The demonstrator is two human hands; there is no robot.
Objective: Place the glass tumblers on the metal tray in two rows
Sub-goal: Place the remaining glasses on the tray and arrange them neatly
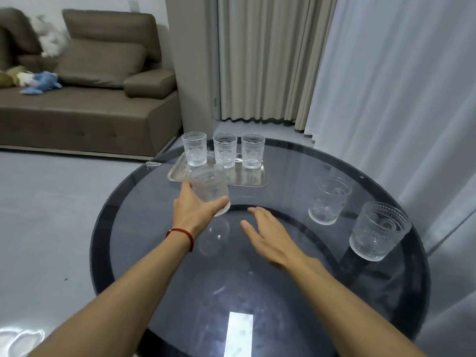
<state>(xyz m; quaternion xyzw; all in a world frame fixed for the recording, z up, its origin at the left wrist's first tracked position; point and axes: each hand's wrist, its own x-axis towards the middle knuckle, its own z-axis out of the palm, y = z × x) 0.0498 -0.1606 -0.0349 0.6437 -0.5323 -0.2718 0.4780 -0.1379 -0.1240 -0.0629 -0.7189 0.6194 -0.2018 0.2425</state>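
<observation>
A metal tray (247,180) lies at the far side of a round dark glass table (283,292). Three patterned glass tumblers stand in a row along its far edge: left (194,149), middle (225,150), right (253,151). My left hand (197,210) grips a fourth tumbler (210,188), held above the table just in front of the tray's near left corner. My right hand (268,235) hovers flat over the table's middle, fingers apart and holding nothing. Two more tumblers stand on the table at the right, one nearer the tray (328,199) and one closer to me (378,230).
A brown sofa (98,99) with soft toys stands at the back left. Curtains (386,86) hang behind and to the right of the table. A grey floor (51,215) surrounds the table. A bright ceiling-light reflection (238,333) lies on the glass near me.
</observation>
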